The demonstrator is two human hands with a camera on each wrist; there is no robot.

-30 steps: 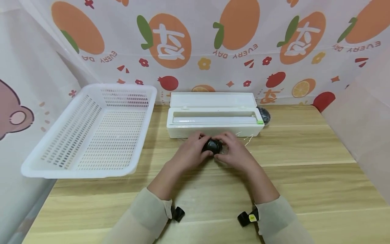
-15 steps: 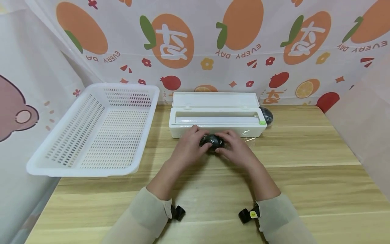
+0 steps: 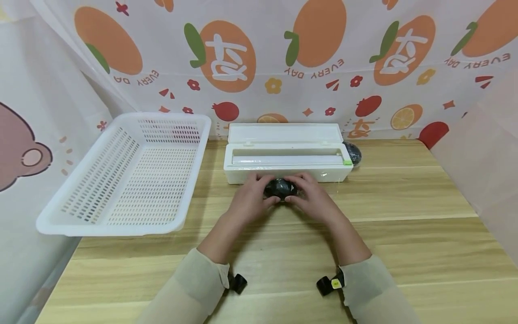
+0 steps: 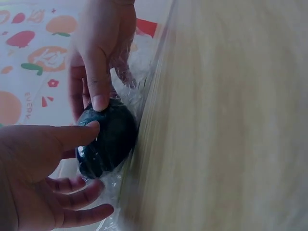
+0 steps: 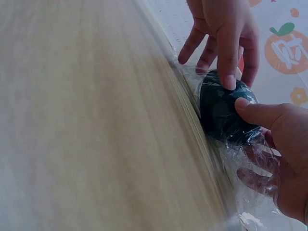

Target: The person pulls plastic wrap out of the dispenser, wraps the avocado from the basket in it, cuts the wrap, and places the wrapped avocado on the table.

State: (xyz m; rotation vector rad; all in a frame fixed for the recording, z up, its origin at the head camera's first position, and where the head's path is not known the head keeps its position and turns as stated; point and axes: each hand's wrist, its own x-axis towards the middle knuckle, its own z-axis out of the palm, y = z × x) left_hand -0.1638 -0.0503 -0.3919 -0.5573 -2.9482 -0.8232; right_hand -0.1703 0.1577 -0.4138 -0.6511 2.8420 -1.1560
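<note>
A dark green, egg-shaped, avocado-like fruit lies on the table just in front of the white box, with clear cling film around it. My left hand grips its left side, thumb on the near face and fingers behind. From the right, my right hand holds it the same way, the two thumb tips close together. In the left wrist view, the fruit shines under the film, and loose film spreads out under both hands. Crumpled film covers the right fingers in the right wrist view.
The long white box has its lid up, a white film roll inside and a green slider at its right end. A second dark wrapped fruit sits behind that end. At left stands a white perforated basket. A printed curtain backs the table.
The hands have turned the fruit and now hold it lengthwise from both ends. The film strip seen at the right has been drawn in toward the fruit.
</note>
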